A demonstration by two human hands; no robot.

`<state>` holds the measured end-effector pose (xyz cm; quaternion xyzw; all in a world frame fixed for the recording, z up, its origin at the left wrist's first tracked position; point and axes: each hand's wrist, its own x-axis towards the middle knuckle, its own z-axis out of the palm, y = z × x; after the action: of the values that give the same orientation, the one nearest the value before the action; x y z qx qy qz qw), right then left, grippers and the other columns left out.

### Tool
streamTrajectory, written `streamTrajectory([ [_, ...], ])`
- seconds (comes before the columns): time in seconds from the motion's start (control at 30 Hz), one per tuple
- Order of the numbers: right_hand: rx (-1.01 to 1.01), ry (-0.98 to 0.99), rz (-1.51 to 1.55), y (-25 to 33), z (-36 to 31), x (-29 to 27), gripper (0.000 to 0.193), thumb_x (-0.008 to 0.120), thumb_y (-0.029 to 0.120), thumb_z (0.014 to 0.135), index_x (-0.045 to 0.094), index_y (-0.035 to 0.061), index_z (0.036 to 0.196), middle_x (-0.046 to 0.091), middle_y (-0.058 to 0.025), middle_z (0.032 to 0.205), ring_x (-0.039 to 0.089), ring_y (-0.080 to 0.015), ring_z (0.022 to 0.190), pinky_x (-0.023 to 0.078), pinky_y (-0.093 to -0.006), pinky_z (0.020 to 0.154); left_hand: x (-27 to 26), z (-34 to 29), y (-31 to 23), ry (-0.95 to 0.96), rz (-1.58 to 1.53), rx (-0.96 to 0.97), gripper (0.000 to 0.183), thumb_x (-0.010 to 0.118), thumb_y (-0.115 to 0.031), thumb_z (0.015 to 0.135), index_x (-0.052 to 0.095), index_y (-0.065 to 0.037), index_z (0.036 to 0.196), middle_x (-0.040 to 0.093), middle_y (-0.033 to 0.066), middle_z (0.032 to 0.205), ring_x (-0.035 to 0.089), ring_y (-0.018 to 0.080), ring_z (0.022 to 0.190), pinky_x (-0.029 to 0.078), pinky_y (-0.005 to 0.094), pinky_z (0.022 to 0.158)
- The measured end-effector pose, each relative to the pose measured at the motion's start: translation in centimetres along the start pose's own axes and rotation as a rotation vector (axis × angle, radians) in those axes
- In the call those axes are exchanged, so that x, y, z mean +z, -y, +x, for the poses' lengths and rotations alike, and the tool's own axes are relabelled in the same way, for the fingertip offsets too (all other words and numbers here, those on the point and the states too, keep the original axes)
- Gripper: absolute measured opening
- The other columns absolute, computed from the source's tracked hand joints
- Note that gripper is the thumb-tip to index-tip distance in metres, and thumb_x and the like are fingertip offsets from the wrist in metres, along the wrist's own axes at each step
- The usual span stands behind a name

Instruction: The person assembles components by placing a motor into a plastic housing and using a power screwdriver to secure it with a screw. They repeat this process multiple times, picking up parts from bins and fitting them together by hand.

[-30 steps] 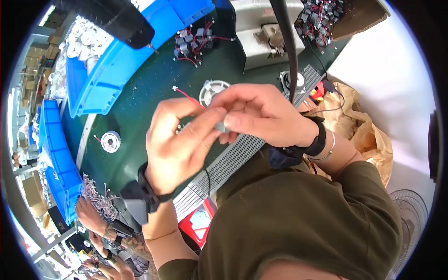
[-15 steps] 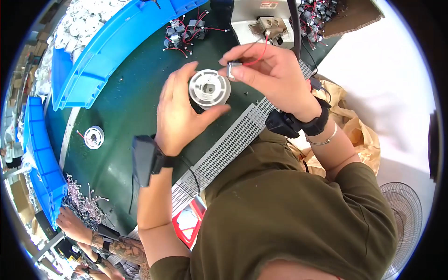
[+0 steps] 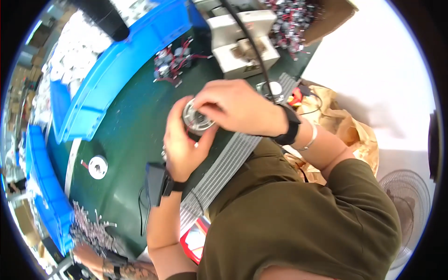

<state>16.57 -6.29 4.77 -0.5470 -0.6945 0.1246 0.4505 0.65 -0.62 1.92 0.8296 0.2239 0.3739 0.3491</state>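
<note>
My left hand is wrapped round a round white plastic housing, holding it just above the green work surface. Over the housing's open top is my right hand, thumb and fingertips pinched down at its middle. Whatever those fingertips hold is hidden and smeared by motion. A similar white round part with a short red wire lies on the surface to the left. Beyond my hands sits a loose pile of small grey motors with red wires.
A long blue bin of white plastic parts curves across the far left. A white metal fixture stands at the back, beside a heap of wired motors. Thin wires lie near another person's hand. A perforated strip edges the table.
My right hand has come left and down onto the housing; the small motor with a red wire it held is now out of sight. The whole view has shifted.
</note>
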Motion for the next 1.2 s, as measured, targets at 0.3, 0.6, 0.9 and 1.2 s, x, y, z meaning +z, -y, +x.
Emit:
streamTrajectory([
  [0.3,-0.018,0.138,-0.164,1.2,-0.5,-1.8,0.036,0.075,0.011,0.065,0.062,0.0085,0.098,0.059,-0.0082,0.095,0.057,-0.0265,0.089,0.047,-0.0344,0.076,0.7,0.8,0.6,-0.045,0.051,0.067,0.061,0.077,-0.005,0.062,0.05,-0.001,0.117,0.056,0.0173,0.109,0.058,0.0348,0.094,0.051,0.0358,0.075],
  [0.6,-0.083,0.223,-0.237,0.3,-0.2,-1.3,0.025,0.069,0.009,0.071,0.059,0.0058,0.094,0.058,-0.0074,0.089,0.054,-0.0271,0.085,0.045,-0.0363,0.072,1.0,0.1,0.9,-0.069,0.06,0.08,0.061,0.077,-0.006,0.062,0.05,-0.001,0.116,0.057,0.0164,0.107,0.059,0.0322,0.091,0.05,0.0357,0.074],
  [0.9,-0.007,0.205,-0.398,1.8,0.5,-0.7,0.02,0.066,0.01,0.076,0.057,0.0032,0.092,0.058,-0.0082,0.084,0.055,-0.0267,0.083,0.046,-0.0354,0.072,1.0,0.1,1.0,-0.093,-0.075,0.002,0.059,0.077,-0.008,0.065,0.048,0.0,0.115,0.058,0.0162,0.103,0.06,0.031,0.091,0.049,0.0357,0.077],
  [1.2,-0.12,0.371,-0.435,1.0,1.3,-1.7,0.016,0.061,0.006,0.074,0.059,0.0049,0.09,0.049,-0.0088,0.087,0.05,-0.0268,0.085,0.043,-0.0346,0.074,1.3,-0.5,1.6,-0.098,-0.06,0.069,0.064,0.079,-0.009,0.062,0.048,0.003,0.117,0.055,0.0213,0.111,0.056,0.038,0.1,0.047,0.0402,0.086],
])
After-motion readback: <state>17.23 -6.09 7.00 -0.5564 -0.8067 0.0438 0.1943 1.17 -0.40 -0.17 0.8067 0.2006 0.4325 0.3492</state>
